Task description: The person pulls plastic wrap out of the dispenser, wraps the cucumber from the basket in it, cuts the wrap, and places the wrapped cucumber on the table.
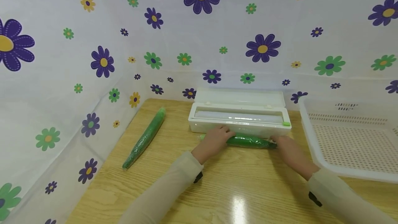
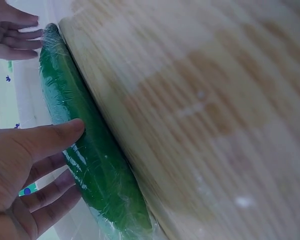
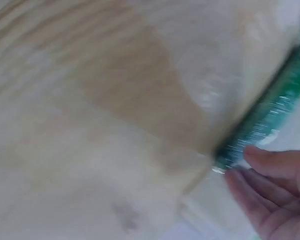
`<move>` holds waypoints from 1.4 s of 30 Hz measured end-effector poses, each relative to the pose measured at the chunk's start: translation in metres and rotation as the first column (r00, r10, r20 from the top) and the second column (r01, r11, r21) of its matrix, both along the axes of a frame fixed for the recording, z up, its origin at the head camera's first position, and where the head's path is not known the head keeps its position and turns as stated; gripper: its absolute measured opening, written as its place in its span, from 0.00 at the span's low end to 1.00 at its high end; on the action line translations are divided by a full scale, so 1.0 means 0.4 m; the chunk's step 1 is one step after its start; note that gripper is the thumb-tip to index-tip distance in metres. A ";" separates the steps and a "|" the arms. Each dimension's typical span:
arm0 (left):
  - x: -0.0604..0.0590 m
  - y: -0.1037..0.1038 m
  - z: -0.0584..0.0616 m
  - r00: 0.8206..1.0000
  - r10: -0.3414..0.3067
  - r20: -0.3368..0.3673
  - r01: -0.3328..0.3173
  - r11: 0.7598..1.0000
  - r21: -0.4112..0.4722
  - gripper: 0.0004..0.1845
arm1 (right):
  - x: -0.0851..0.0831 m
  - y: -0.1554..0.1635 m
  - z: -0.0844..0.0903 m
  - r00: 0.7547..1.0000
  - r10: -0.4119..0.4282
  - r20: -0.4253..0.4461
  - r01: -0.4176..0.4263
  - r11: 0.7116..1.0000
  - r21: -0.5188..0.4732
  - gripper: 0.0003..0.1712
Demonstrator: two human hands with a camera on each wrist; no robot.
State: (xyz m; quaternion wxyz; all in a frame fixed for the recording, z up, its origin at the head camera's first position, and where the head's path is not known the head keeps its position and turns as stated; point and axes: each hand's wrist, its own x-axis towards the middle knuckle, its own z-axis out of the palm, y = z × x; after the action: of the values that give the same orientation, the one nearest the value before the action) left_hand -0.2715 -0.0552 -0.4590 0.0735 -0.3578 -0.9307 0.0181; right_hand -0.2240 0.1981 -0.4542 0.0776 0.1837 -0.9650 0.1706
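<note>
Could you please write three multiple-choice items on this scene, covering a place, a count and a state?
1. Where does the white basket stand?
A. right of the wrap dispenser
B. left of it
C. on top of it

2. How many wrapped cucumbers lie on the table?
A. one
B. two
C. four

3. How is the dispenser's lid?
A. shut
B. missing
C. open

Answers: 1 A, the basket sits at the table's right edge. 2 B, one cucumber lies under the left hand and right hand, and the other cucumber lies apart on the left. 3 C, the lid stands raised behind the roll.
</note>
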 end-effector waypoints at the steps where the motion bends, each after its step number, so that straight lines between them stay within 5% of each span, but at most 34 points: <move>1: 0.000 0.000 -0.001 1.000 0.001 0.002 -0.001 1.000 0.003 0.19 | 0.006 0.000 0.013 1.000 0.008 0.011 -0.008 1.000 -0.010 0.17; 5: 0.000 0.002 -0.006 1.000 0.004 0.009 -0.004 1.000 0.011 0.18 | 0.032 -0.014 0.102 0.994 0.014 0.112 -0.008 0.999 -0.052 0.18; 9: -0.002 0.003 -0.009 1.000 0.015 0.015 -0.016 1.000 0.020 0.17 | 0.039 -0.012 0.210 0.993 0.015 0.120 -0.006 0.997 -0.082 0.19; 16: 0.001 0.005 0.002 1.000 0.023 0.011 -0.023 1.000 0.013 0.17 | -0.050 0.077 0.302 0.990 0.094 0.108 -0.096 0.995 0.020 0.24; 26: 0.005 0.000 0.004 1.000 0.028 0.012 -0.028 1.000 0.002 0.17 | -0.171 0.179 0.239 0.954 0.173 0.245 -0.213 0.966 0.146 0.28; 32: 0.009 0.002 0.006 0.999 0.027 0.020 -0.027 1.000 0.013 0.18 | -0.192 0.187 0.181 0.949 0.219 0.226 -0.259 0.952 0.164 0.29; 42: 0.009 0.007 0.007 0.999 0.029 0.014 -0.029 1.000 0.005 0.17 | -0.201 0.168 0.159 0.945 0.224 0.240 -0.262 0.955 0.141 0.30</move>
State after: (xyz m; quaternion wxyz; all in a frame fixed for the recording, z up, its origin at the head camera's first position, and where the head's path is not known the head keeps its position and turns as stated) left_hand -0.2680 -0.0526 -0.4562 0.0675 -0.3442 -0.9363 0.0144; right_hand -0.3045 0.2651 -0.3907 -0.0678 0.2876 -0.9484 0.1150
